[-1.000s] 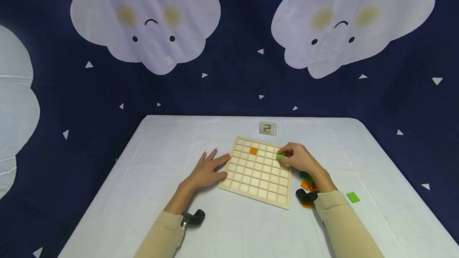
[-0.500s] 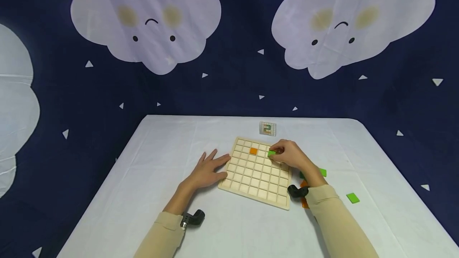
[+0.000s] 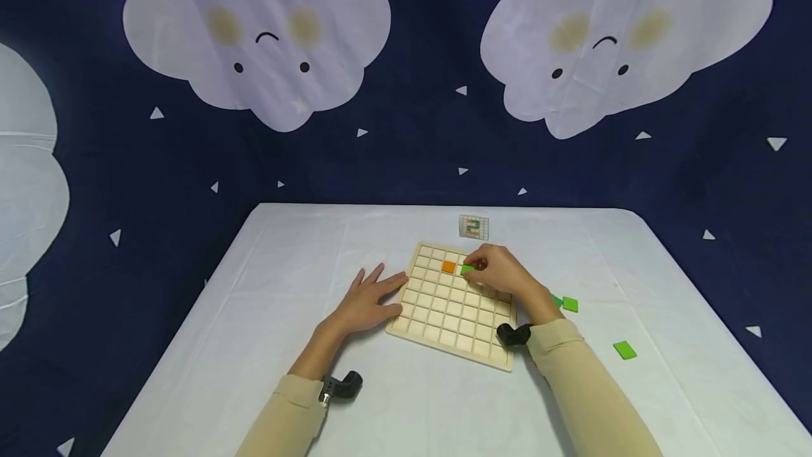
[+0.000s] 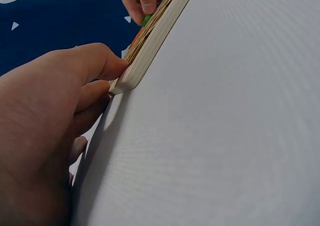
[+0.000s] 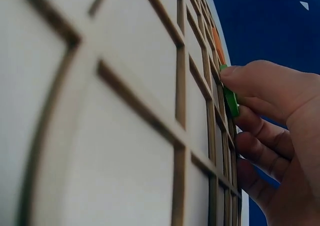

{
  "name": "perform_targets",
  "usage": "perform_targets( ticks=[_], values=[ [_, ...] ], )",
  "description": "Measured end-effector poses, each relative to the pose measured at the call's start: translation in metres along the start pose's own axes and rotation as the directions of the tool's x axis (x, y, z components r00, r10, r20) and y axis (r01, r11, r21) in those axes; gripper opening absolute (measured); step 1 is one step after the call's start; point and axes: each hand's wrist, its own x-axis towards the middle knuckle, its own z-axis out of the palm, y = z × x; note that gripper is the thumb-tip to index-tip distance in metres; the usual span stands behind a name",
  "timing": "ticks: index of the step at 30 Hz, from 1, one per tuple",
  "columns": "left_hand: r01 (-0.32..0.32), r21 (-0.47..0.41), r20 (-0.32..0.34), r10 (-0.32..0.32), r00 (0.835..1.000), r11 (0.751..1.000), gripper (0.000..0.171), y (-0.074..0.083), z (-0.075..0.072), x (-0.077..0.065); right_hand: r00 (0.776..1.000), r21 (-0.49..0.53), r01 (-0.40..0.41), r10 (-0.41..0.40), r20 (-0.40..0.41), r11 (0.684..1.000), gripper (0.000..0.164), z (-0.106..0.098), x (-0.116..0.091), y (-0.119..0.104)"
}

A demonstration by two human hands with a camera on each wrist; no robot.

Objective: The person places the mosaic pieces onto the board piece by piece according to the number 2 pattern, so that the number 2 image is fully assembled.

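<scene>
A pale wooden grid board lies slightly turned on the white table. My right hand pinches a green square tile between thumb and fingertips, low over the upper part of the grid. Just left of it, an orange tile sits in a cell. In the right wrist view the green tile is tilted at the grid, close to the orange one. My left hand, fingers spread, touches the board's left edge with thumb and index finger; the left wrist view shows the thumb at the board's corner.
Beyond the board lies a small card with a printed grid pattern. Right of the board are green tiles, partly behind my right wrist, and a lone green tile farther right. A dark cloud-printed cloth hangs behind the table.
My right hand has carried the green tile leftward across the board's upper part, up beside the orange tile. The left hand stays at the left edge.
</scene>
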Motion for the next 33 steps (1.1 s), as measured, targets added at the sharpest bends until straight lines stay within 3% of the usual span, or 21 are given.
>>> perform_targets(
  ticks=[17, 24, 33],
  values=[
    [-0.006, -0.005, -0.002, 0.006, 1.0, 1.0, 0.061, 0.0, 0.001, -0.001, 1.0, -0.048, 0.015, -0.014, 0.014, 0.999, 0.026, 0.005, 0.003, -0.005],
    [-0.026, -0.013, 0.004, 0.026, 1.0, 1.0, 0.06, 0.001, 0.001, -0.003, 1.0, -0.02, 0.014, -0.014, 0.011, 1.0, 0.032, 0.0, -0.005, -0.002],
    [-0.008, -0.009, -0.001, 0.008, 1.0, 1.0, 0.061, 0.002, -0.002, -0.001, 1.0, -0.052, 0.003, -0.004, -0.015, 0.999, 0.025, -0.016, -0.022, 0.011]
  ],
)
